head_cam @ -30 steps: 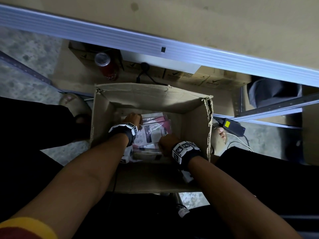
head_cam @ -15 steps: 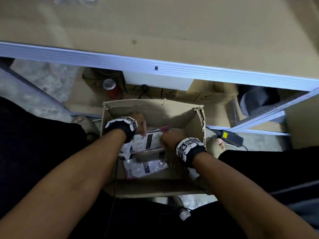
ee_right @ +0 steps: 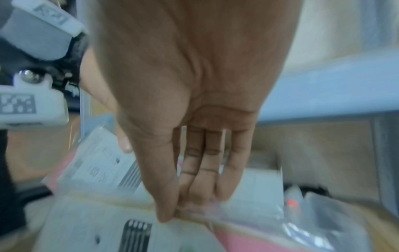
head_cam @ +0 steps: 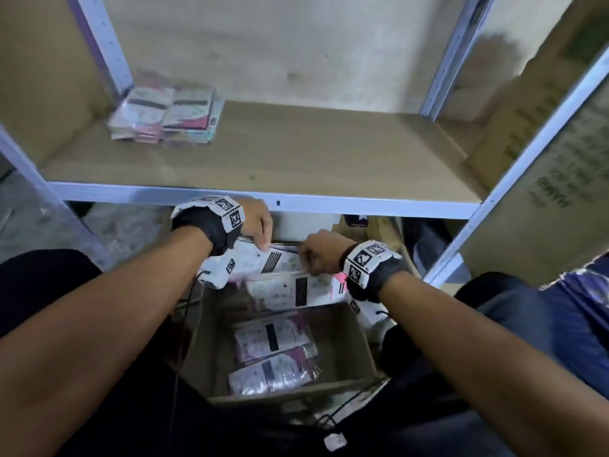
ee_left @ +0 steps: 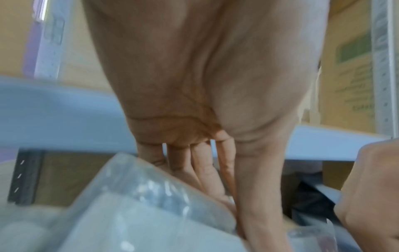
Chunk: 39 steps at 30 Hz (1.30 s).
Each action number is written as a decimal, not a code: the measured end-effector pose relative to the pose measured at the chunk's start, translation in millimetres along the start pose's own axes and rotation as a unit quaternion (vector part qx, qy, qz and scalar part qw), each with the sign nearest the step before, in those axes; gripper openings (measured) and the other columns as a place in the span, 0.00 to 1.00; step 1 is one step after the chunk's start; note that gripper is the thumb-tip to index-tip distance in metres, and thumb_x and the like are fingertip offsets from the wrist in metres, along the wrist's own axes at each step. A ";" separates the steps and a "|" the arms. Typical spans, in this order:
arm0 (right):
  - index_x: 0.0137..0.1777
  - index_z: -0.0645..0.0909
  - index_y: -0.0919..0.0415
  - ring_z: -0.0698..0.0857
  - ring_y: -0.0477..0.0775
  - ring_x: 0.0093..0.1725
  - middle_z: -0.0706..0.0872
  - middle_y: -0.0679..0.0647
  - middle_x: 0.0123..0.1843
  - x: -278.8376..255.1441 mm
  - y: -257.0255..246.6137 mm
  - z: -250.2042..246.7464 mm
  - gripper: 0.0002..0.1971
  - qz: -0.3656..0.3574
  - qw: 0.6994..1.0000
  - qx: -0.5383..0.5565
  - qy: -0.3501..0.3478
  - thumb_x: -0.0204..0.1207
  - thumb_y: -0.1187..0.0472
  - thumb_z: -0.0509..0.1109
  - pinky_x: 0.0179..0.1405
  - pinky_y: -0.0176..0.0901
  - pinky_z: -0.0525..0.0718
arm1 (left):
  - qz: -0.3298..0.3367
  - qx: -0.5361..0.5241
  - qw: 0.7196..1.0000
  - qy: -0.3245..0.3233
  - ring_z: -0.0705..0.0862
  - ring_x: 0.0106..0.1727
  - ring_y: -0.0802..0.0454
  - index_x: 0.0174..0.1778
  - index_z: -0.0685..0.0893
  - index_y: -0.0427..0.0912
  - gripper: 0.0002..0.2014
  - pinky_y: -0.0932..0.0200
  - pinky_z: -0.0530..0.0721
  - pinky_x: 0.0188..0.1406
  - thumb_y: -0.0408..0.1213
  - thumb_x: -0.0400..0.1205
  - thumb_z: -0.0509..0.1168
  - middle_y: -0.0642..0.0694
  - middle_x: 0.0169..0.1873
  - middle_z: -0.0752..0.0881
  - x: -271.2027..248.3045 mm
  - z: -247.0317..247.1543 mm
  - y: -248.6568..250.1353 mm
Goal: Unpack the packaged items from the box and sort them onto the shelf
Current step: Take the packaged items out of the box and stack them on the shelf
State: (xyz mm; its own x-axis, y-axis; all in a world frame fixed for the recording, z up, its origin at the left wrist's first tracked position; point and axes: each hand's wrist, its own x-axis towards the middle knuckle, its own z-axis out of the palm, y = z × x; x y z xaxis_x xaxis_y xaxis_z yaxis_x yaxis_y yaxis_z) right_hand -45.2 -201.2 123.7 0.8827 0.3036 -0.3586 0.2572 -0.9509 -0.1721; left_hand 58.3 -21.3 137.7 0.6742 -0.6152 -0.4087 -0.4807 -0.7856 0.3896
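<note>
On the shelf [head_cam: 296, 153], at its back left, sit two short stacks of packets [head_cam: 164, 115]. Left hand [head_cam: 253, 222] and right hand [head_cam: 318, 255] each pinch packets [head_cam: 283, 275] lifted above the cardboard box [head_cam: 359, 344]; more packets [head_cam: 273, 354] wait inside, so I'd say plenty remains.

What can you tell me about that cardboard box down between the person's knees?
The open brown cardboard box sits low, below the front edge of the wooden shelf, top open, inner walls plain and dull. Two clear-wrapped white-and-pink packets lie flat on its bottom. Above its far side the left hand and right hand grip a bundle of similar packets. Whether that bundle touches the box cannot be told.
</note>
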 end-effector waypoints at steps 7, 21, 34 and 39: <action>0.49 0.88 0.61 0.82 0.50 0.44 0.91 0.54 0.47 -57.2 -10.4 -105.0 0.08 -0.005 0.996 -0.009 0.093 0.71 0.66 0.77 0.47 0.39 0.78 | 0.031 -0.001 0.998 0.046 0.82 0.39 0.62 0.48 0.91 0.34 0.06 0.81 0.77 0.34 0.29 0.76 0.76 0.50 0.37 0.88 -61.5 -104.3 54.9; 0.44 0.84 0.57 0.83 0.35 0.29 0.88 0.49 0.36 -79.7 31.8 -227.5 0.04 0.040 0.962 0.133 0.236 0.75 0.66 0.75 0.41 0.37 0.79 | 0.003 -0.134 0.939 0.316 0.82 0.51 0.52 0.49 0.89 0.42 0.03 0.63 0.79 0.48 0.36 0.82 0.72 0.49 0.45 0.87 -96.5 -223.6 15.3; 0.41 0.84 0.61 0.80 0.55 0.39 0.83 0.58 0.40 98.0 41.6 -219.7 0.05 0.065 0.836 0.506 0.200 0.77 0.69 0.74 0.42 0.46 0.79 | -0.241 -0.305 0.812 0.435 0.76 0.75 0.33 0.75 0.76 0.27 0.23 0.48 0.74 0.70 0.39 0.89 0.61 0.29 0.74 0.77 -36.1 -241.2 -161.8; 0.44 0.82 0.63 0.80 0.54 0.36 0.81 0.62 0.44 187.5 -2.5 -227.0 0.04 0.062 0.762 0.614 0.198 0.78 0.70 0.73 0.33 0.40 0.81 | -0.283 -0.331 0.781 0.447 0.76 0.75 0.33 0.75 0.75 0.26 0.22 0.45 0.74 0.71 0.37 0.89 0.61 0.28 0.74 0.77 -18.0 -253.0 -222.4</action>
State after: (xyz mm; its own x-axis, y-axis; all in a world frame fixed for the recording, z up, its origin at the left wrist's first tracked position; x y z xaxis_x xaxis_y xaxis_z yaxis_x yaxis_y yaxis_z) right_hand 208.9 -155.5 265.2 0.9823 -0.0574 -0.1785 -0.1844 -0.1251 -0.9749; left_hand 294.9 181.3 267.2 0.9380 0.3437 -0.0453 0.2325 -0.5269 0.8175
